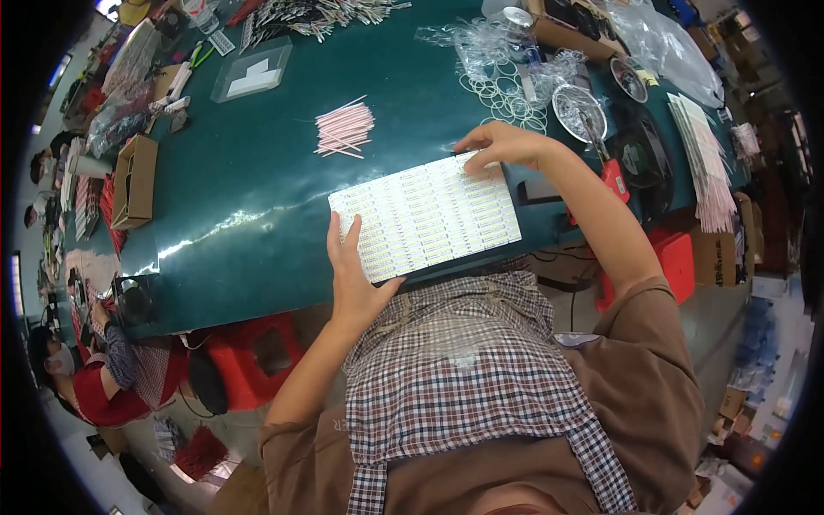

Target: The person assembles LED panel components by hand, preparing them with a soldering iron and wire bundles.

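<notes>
A white rectangular panel (429,215), printed with close rows of small yellowish strips, is held tilted at the near edge of the green table. My left hand (352,279) grips its left end, with the fingers along the side edge and the thumb at the bottom corner. At the upper right corner, my right hand (506,146) has its thumb on the panel's face and its forefinger past the top edge; the other fingers are partly hidden. Beyond the panel lies a loose pile of thin pale pink sticks (345,129).
Rubber bands (513,99) and clear plastic wrap lie behind my right hand. To the right are a wire-mesh bowl (580,113), a red-handled tool (613,178) and stacked pink-white strips (704,163). A cardboard box (135,182) stands left. A co-worker (107,369) sits at lower left.
</notes>
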Tool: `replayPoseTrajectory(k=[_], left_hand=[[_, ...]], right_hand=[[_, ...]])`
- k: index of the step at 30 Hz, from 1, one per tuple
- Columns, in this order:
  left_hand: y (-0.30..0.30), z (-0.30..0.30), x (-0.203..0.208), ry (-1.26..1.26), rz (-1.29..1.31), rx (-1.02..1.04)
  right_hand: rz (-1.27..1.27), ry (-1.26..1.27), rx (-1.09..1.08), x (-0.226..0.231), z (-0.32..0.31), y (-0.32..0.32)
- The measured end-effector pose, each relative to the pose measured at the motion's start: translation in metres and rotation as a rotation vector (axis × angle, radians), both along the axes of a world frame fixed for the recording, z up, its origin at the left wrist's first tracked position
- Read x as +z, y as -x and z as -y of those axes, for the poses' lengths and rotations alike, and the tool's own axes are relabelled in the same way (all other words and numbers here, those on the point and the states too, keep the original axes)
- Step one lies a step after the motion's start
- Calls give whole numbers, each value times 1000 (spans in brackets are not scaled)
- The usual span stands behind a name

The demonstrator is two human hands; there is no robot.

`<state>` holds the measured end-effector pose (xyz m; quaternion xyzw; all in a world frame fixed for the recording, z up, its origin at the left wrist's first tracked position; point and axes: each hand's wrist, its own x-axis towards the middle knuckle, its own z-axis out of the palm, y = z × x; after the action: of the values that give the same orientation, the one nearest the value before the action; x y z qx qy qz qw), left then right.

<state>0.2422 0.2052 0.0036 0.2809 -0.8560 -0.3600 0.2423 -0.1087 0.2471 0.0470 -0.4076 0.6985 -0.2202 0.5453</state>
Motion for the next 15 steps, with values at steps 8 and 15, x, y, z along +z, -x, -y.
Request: replayPoseTrajectory(k=[8, 15], left_hand=[[18, -2, 3, -21, -25, 46], [20, -7, -3, -42, -42, 40]], right_hand=[[-346, 67, 82, 6, 14, 17], [-664, 106, 181, 19, 13, -3]])
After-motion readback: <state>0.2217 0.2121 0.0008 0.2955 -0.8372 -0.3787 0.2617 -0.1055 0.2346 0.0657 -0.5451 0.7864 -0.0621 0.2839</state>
